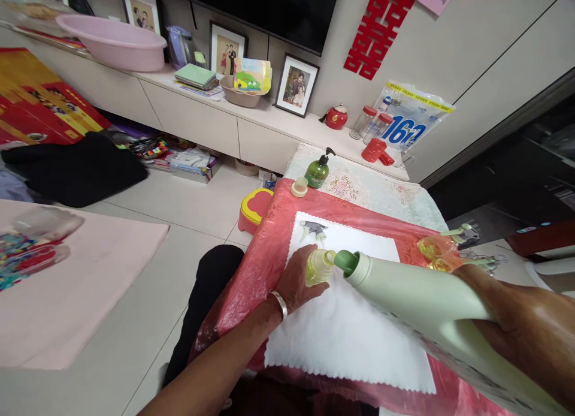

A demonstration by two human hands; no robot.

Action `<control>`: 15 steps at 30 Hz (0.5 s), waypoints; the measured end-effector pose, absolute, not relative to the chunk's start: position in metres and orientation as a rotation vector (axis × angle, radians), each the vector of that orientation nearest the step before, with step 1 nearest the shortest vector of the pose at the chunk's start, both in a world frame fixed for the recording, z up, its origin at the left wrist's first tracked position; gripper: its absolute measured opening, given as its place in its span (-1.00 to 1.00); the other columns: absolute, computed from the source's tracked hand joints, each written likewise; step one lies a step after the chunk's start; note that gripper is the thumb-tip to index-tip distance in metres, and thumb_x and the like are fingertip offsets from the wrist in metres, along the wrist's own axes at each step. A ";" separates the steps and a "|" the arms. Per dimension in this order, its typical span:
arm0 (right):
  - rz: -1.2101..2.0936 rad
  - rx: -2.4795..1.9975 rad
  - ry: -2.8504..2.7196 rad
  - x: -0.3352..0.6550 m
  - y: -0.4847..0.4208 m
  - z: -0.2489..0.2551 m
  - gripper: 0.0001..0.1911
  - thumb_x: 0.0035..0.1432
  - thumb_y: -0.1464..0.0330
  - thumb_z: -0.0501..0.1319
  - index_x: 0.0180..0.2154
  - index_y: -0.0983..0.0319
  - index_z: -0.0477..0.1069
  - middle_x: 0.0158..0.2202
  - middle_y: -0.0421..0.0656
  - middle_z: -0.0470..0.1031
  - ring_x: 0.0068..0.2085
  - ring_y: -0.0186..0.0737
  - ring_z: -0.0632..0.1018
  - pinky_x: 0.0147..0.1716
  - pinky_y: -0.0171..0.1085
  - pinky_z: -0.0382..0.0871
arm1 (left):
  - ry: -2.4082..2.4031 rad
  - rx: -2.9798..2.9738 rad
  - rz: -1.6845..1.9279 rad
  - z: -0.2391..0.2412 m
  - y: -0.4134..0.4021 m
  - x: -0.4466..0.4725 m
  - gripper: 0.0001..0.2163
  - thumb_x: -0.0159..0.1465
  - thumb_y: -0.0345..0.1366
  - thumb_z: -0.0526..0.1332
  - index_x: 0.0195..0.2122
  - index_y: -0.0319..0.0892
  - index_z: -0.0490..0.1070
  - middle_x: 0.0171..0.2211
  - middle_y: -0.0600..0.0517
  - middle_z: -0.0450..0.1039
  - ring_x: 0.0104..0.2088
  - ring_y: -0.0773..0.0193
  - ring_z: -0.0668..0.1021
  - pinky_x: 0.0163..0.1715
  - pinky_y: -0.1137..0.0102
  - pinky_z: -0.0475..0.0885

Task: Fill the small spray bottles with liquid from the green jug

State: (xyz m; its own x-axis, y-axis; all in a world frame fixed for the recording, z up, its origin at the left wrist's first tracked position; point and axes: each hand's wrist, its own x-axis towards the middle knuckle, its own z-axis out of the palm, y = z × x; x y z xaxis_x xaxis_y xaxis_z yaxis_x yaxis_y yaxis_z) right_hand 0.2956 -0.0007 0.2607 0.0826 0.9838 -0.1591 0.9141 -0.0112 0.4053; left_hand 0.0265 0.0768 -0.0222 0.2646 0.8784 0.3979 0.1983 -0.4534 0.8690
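My left hand (294,284), with a silver bangle at the wrist, is closed around a small clear bottle (318,269) with a yellowish tint, its neck uncapped and leaning right. My right hand (503,308) grips a large pale green detergent bottle (413,287), tipped almost level. Its dark green spout (347,261) points at the small bottle's mouth, very close to it; whether they touch I cannot tell. Under both bottles lies a white scalloped cloth (341,338). A grey trigger spray head (313,227) rests on the cloth behind the small bottle.
The table wears a red plastic cover (256,290). At its far side stand a green pump bottle (317,173) and a pale cap (299,187). Spray bottles with yellow liquid (438,245) are at the right. A yellow-and-red stool (256,206) stands left of the table.
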 end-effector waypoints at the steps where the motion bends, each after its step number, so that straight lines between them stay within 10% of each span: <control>1: 0.230 1.974 1.868 0.295 0.000 0.261 -0.63 0.11 0.25 0.10 -0.02 -0.11 0.37 -0.48 -0.28 0.55 -0.53 -0.09 0.55 -0.54 -0.21 0.21 | 0.980 1.828 1.216 -0.022 0.077 0.027 -0.21 0.15 -0.11 0.39 0.31 -0.05 -0.02 0.21 -0.20 0.24 0.24 -0.17 0.37 0.24 -0.16 0.30; 15: 0.247 1.957 1.887 0.295 0.001 0.267 -0.61 0.12 0.26 0.15 0.01 -0.06 0.40 -0.50 -0.23 0.56 -0.52 -0.09 0.56 -0.54 -0.23 0.23 | 0.975 1.848 1.240 -0.023 0.077 0.026 -0.21 0.14 -0.09 0.40 0.31 -0.08 0.02 0.20 -0.21 0.27 0.22 -0.16 0.39 0.23 -0.12 0.32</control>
State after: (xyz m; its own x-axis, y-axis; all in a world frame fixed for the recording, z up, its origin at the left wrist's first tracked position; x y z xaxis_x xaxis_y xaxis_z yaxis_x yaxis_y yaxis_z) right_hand 0.2954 0.0007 0.2673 0.0686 0.9860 -0.1523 0.9134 -0.0007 0.4070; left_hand 0.0265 0.0773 -0.0230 0.2597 0.8696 0.4200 0.2027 -0.4743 0.8567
